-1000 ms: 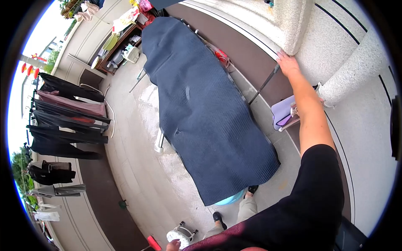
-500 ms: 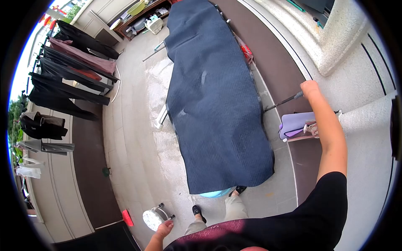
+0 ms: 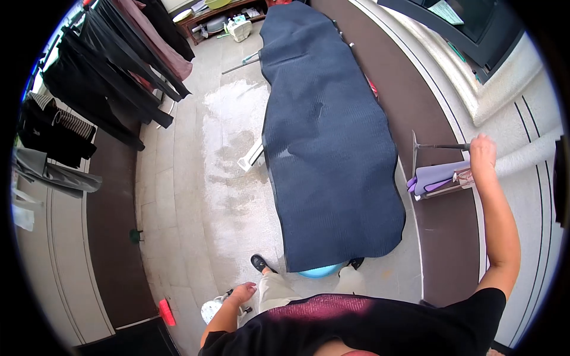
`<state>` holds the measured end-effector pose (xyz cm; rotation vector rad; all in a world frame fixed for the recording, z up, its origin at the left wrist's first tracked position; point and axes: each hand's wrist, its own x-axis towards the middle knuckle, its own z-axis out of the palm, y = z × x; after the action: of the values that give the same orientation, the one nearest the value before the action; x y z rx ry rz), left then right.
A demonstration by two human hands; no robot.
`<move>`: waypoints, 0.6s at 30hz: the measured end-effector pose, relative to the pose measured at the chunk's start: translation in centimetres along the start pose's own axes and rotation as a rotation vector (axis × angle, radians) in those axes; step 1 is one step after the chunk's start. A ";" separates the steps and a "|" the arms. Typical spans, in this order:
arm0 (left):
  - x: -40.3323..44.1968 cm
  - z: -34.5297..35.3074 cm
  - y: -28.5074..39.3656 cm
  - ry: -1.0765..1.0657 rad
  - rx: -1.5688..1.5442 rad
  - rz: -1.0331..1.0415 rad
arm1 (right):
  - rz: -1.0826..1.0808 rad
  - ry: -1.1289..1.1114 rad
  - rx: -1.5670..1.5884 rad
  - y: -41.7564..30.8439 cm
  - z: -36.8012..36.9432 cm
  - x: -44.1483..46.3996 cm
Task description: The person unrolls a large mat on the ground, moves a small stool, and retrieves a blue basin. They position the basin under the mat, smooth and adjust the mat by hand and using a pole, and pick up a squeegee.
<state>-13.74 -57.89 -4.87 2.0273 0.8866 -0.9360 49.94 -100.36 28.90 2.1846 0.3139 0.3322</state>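
Note:
My right hand (image 3: 484, 151) is closed around the dark handle of a squeegee (image 3: 442, 146), held out to the right with its thin crosswise head (image 3: 414, 149) standing by the low wall. Just below the handle sit folded purple items (image 3: 436, 178) on a small rack by the wall. My left hand (image 3: 243, 292) hangs low, fingers loosely out, with nothing visible in it, above a white speckled stool (image 3: 211, 310). In front of me lies a long dark blue ribbed mat (image 3: 332, 154), raised off the floor, its near edge over a light blue round thing (image 3: 320, 271).
Dark trousers (image 3: 89, 77) and other clothes hang at the left. Wet patches mark the tiled floor (image 3: 228, 148), where a white-ended bar (image 3: 249, 157) sticks out from under the mat. A red object (image 3: 167, 312) lies lower left. A wooden shelf (image 3: 219, 21) stands at the back.
My right hand has swung the squeegee up and away from the mat's edge, so its head now shows. My left hand has come up and rightward. The view has shifted.

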 end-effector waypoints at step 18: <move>-1.1 -23.0 -38.5 0.395 -0.162 -0.351 | 0.114 0.295 0.471 -6.3 -38.1 -2.5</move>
<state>-37.85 -20.06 -5.29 1.9819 1.5199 -0.6192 33.76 -69.36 45.52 2.6229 0.4684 0.7067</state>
